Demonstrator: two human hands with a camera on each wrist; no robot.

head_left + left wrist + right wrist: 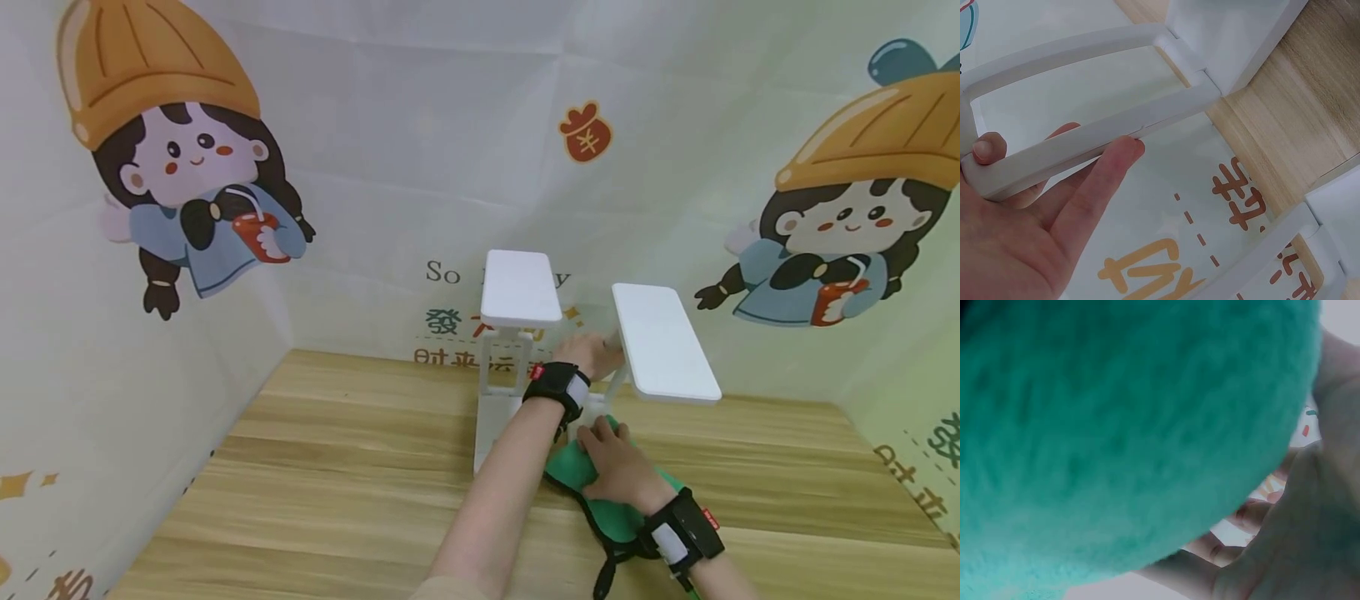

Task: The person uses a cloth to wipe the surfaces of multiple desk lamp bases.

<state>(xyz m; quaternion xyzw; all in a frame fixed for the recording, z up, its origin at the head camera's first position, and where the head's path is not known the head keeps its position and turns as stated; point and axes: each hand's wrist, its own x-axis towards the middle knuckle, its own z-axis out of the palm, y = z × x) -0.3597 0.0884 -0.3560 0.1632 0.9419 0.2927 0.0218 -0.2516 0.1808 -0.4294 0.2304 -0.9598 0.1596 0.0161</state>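
My left hand [588,354] grips the arm of a white folding stand [667,342], behind its tilted top plate. In the left wrist view the thumb hooks over one bar of the stand's open frame [1097,134], and the other fingers lie along its underside. My right hand [622,467] holds a green plush item [618,521] with black edging and a short black tab, at the foot of that stand. Its fuzzy green side [1129,437] fills most of the right wrist view, hiding part of the right hand's fingers [1216,547].
A second white folding stand [521,287] stands just left of my left wrist, its base on the wood-grain table [360,467]. Close behind both stands hangs a pale printed backdrop [412,167] with cartoon figures. Black bands [558,387] circle both wrists.
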